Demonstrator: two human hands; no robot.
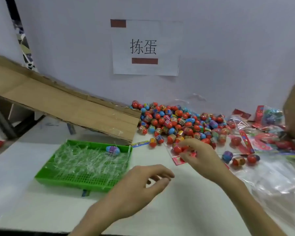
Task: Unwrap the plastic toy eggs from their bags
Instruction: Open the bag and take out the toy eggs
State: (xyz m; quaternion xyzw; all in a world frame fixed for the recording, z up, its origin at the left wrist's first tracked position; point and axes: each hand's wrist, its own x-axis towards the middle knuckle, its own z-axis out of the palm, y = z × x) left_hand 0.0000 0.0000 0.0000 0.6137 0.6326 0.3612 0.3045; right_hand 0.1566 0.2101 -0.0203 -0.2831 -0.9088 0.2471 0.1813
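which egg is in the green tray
The blue and purple egg, alone at the far right corner of the green tray; all the others are outside it.

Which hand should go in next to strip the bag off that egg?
Left, probably. The right hand pinches the bagged egg near the egg pile; the left hand hangs open and empty close beside it, free to pull.
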